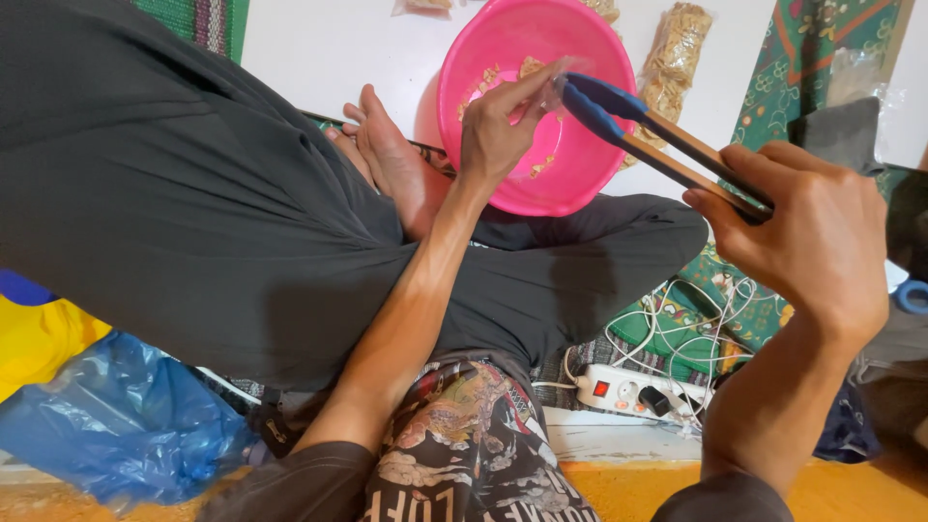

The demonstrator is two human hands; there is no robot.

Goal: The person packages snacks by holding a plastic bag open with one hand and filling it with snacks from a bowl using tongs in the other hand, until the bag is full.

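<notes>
Sitting on a patterned green mat (851, 48), white sheet (329, 48) ahead; clear snack packet (677, 43) lying beside pink bowl (541, 179); left hand (498, 126) pinching clear bag (559, 85), right hand (812, 232) gripping blue-tipped tongs (657, 135).

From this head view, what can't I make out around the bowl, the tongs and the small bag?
- Pink bowl: its middle is covered by the left hand and the tongs.
- Small clear bag: see-through and mostly behind the fingers; what it holds cannot be told.
- Tongs: handle end buried in the right hand.
- Snack packets: cut off by the top edge.
- Power strip: partly under tangled white cables.
</notes>
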